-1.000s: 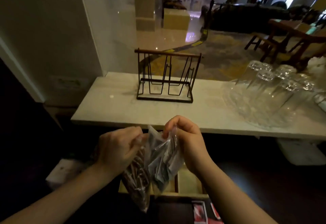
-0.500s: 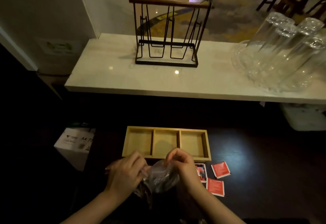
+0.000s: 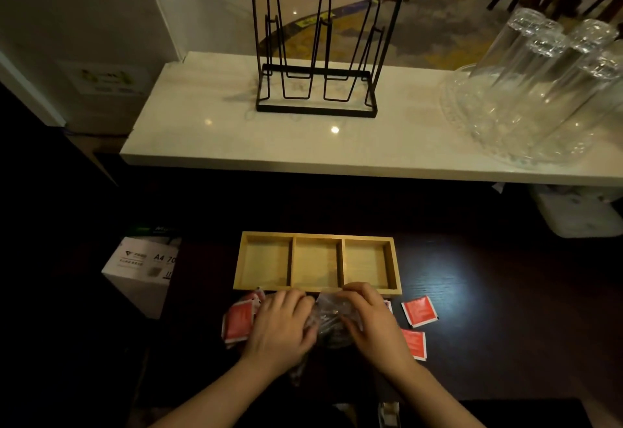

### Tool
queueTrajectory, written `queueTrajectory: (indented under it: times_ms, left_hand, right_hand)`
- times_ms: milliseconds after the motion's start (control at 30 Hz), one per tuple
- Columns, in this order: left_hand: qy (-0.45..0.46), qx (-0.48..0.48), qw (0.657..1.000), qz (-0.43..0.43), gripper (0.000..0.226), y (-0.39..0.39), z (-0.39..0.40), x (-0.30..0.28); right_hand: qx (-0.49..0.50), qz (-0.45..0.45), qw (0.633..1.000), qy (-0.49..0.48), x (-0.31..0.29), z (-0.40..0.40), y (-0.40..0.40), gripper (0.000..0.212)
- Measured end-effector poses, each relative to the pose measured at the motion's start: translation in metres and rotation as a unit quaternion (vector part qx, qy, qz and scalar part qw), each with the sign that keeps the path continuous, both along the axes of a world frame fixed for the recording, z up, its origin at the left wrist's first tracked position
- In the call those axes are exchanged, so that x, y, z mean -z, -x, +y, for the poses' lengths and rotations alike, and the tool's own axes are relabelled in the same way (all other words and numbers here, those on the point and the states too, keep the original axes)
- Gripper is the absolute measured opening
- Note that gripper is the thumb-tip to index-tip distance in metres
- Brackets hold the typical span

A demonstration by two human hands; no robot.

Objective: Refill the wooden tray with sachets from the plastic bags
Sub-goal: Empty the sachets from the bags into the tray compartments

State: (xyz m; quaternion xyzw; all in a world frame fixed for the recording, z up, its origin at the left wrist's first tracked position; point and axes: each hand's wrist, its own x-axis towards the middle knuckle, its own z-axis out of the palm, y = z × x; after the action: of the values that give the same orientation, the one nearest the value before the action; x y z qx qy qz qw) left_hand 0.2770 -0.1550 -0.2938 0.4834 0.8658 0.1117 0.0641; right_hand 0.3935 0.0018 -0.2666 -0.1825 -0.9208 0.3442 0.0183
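Nearest me, on the dark counter, my left hand and right hand are both closed on a clear plastic bag, pinching its crinkled film between them. It feels like a limp, slippery thing with little weight, so I judge the best hold is high at the mouth, one pinch on each lip, to pull it apart without tearing. What lies inside it is too dark to tell. Red sachets lie loose either side: some at the left, two at the right. They look flat, light and thin, best taken by an edge. Just beyond my fingers sits the wooden tray, its three compartments bare.
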Motion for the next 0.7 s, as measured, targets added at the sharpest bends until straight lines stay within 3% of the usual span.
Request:
queueTrajectory:
  times_ms: [133,233,400,600,700]
  left_hand:
    - [0.024,0.013,1.0,-0.007,0.057,0.0,0.0,-0.005]
    - [0.049,0.022,0.998,-0.011,0.067,-0.001,-0.007,-0.001]
    - [0.084,0.077,0.993,0.014,0.064,0.003,-0.008,0.006]
    - [0.162,0.18,0.97,-0.02,0.058,0.009,0.009,-0.007]
    - [0.139,0.174,0.975,-0.014,0.059,0.01,0.011,-0.02]
  right_hand:
    - [0.02,-0.076,0.996,-0.038,-0.002,0.006,-0.006,0.047]
    - [0.094,-0.06,0.993,0.04,-0.006,0.007,-0.003,0.024]
    - [0.179,-0.063,0.964,0.189,-0.025,0.013,0.006,0.02]
    - [0.166,-0.082,0.965,0.185,-0.047,0.022,-0.003,0.015]
    - [0.173,-0.09,0.933,0.303,-0.068,0.022,-0.007,0.011]
